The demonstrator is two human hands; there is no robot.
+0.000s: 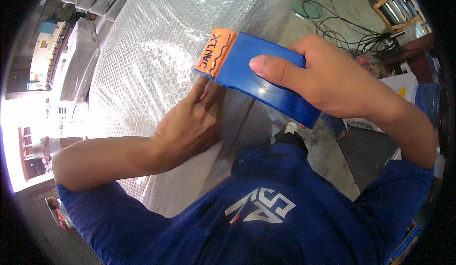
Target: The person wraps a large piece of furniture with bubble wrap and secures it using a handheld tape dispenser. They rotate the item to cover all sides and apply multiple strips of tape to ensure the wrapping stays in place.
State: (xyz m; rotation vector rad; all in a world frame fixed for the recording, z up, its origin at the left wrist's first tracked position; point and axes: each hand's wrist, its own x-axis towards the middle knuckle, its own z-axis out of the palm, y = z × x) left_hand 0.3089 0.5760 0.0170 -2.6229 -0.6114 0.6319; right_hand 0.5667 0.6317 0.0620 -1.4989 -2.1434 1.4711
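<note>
My right hand (pixel 304 75) is wrapped round a blue handheld tape dispenser (pixel 259 67), the thumb lying along its flat upper face. An orange label (pixel 216 51) with handwriting covers its front end. My left hand (pixel 187 127) is just below that front end. Its fingers are bent together, their tips partly hidden at the dispenser's edge, so what they pinch does not show. Beneath both hands stands a large bulky object covered in clear bubble wrap (pixel 147 60), with loose glossy film over it.
Black cables (pixel 351 39) lie tangled on the concrete floor near a green round base (pixel 308 6). A wooden crate (pixel 401 6) stands at the far right. Other wrapped pieces (pixel 78 63) stand at the left. A person (pixel 47 146) is in the bright background at far left.
</note>
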